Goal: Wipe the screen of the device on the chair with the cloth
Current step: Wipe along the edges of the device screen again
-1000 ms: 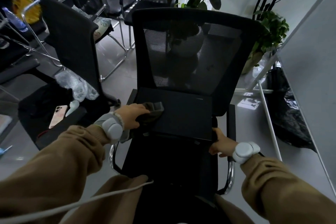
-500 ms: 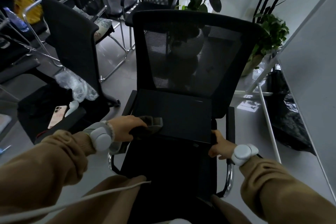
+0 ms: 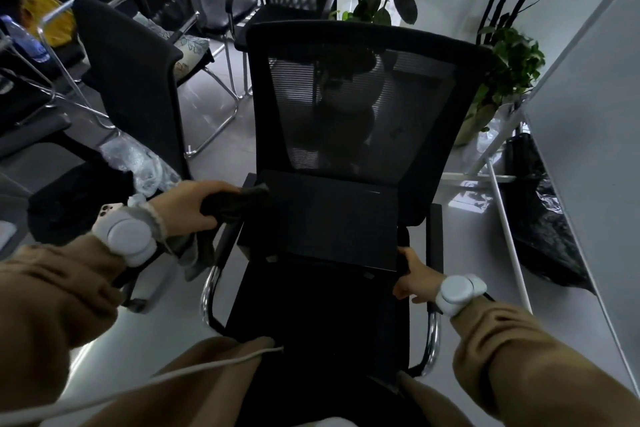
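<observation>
Your dark device (image 3: pixel 329 218) leans on the chair (image 3: pixel 360 87) backrest, screen dark; grey-green cloth (image 3: pixel 239 206) bunched at its upper-left corner.

Black device (image 3: pixel 332 218), black mesh chair (image 3: pixel 360 107), dark grey cloth (image 3: pixel 239 206).

A pale grey glossy floor (image 3: pixel 214 121) is seen, with daylight reflected on it. To the left of the gripped spot a second black chair (image 3: pixel 131 80) is placed, and more chairs with chrome frames (image 3: pixel 221 10) are set behind it. Beyond and to the right, leafy potted plants (image 3: pixel 509 66) are stood by a white wall (image 3: pixel 588 114). A black plastic bag (image 3: pixel 540 218) is laid below that wall.
</observation>
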The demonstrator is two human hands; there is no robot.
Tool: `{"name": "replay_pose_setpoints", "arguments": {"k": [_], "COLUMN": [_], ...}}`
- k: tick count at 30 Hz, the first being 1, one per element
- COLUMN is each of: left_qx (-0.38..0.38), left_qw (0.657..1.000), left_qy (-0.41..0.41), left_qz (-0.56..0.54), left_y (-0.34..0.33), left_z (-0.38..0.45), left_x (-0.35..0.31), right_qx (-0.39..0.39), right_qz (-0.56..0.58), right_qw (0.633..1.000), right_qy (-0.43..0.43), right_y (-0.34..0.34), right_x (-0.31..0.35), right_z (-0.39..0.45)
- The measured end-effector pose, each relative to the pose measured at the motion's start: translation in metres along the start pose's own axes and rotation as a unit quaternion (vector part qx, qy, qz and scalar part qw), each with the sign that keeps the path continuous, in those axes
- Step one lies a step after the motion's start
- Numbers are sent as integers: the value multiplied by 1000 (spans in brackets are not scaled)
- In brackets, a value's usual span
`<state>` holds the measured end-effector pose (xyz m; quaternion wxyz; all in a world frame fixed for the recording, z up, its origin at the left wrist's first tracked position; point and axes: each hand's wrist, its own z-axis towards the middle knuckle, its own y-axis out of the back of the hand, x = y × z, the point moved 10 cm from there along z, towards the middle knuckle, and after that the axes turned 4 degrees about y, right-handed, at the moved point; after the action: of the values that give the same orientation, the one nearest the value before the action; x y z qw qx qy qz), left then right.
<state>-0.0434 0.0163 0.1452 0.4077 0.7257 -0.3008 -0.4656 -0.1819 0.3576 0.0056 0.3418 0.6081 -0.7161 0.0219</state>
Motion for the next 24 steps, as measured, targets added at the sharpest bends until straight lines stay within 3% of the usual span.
{"name": "replay_pose_setpoints", "arguments": {"k": [3,13,24], "left_qx": [-8,156,179], "left_qw": [1000,978,968], "left_qy": [-18,-62,-114], "left_qz": [21,126,136], "left_y": [0,-88,-110], "left_z": [12,38,14], "left_x": [-11,-40,-49], "right_qx": [-3,-4,-10], "right_qz": [0,-2,-16], "right_qw": [1000,1000,1000], "right_qy": [-1,9,15], "right_y": [1,-1,-2], "right_x": [-1,-3,-7], "right_z": [1,5,16]}}
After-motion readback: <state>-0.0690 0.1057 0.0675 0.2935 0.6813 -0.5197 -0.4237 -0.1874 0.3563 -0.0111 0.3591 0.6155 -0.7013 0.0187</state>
